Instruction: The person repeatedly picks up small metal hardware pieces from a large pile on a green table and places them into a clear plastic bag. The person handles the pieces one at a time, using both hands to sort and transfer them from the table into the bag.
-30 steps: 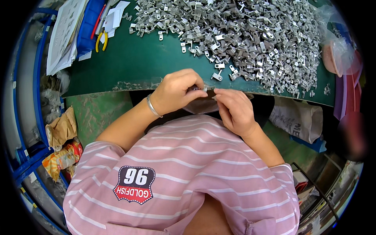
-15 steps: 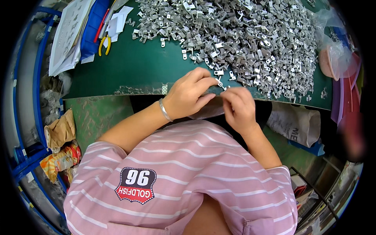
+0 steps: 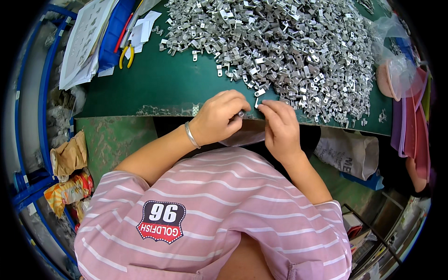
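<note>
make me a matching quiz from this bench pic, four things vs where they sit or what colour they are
Things:
1. pliers
2. metal clips
3. bracelet
4. snack bag

Descriptions:
A. on the left wrist
B. yellow handles, far left of the green table
C. orange, low down on the left
D. big grey heap across the table

Pairs: 1-B, 2-D, 3-A, 4-C

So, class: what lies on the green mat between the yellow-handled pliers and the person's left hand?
In the head view, only bare green mat lies between the yellow-handled pliers and the left hand.
</note>
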{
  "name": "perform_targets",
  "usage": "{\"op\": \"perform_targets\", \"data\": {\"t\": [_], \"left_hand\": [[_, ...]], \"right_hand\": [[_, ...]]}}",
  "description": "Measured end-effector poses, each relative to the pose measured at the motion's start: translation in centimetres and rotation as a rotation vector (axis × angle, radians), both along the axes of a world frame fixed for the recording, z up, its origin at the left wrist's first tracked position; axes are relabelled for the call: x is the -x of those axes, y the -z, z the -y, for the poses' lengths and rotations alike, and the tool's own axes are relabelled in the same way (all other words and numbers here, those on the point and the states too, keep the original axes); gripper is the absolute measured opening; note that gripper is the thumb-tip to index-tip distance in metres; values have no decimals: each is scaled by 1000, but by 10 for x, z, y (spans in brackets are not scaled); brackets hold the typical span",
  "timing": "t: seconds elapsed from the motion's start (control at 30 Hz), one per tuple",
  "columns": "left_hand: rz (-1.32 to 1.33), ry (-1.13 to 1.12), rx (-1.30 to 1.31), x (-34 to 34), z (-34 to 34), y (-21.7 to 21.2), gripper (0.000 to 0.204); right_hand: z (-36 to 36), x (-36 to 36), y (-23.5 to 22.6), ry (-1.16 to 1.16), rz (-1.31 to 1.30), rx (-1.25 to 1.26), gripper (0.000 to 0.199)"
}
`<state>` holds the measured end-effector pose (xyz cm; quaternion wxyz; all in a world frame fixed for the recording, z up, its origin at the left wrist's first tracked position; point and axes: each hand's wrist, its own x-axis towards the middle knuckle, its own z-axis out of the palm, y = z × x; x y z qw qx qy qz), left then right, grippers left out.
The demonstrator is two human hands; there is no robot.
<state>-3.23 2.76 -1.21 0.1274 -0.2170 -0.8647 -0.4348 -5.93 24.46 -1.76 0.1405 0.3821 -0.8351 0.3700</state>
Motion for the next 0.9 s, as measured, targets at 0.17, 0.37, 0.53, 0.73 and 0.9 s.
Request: {"op": "perform_targets", "data": {"t": [0.17, 0.37, 0.53, 0.73, 0.9], "left_hand": [[62, 163, 28, -5, 3, -7, 22], [10, 29, 98, 4, 3, -10, 26], [-72, -162, 150, 26, -11, 3, 28], [5, -37, 41, 11, 3, 8, 22], [269, -171, -190, 0, 7, -9, 17]], "right_hand": [[2, -11, -3, -224, 113, 106, 36], [17, 9, -9, 72, -25, 32, 34], [35, 15, 1, 152, -50, -51, 34], [21, 8, 3, -3, 181, 112, 31], [12, 6, 0, 118, 246, 227, 21]]}}
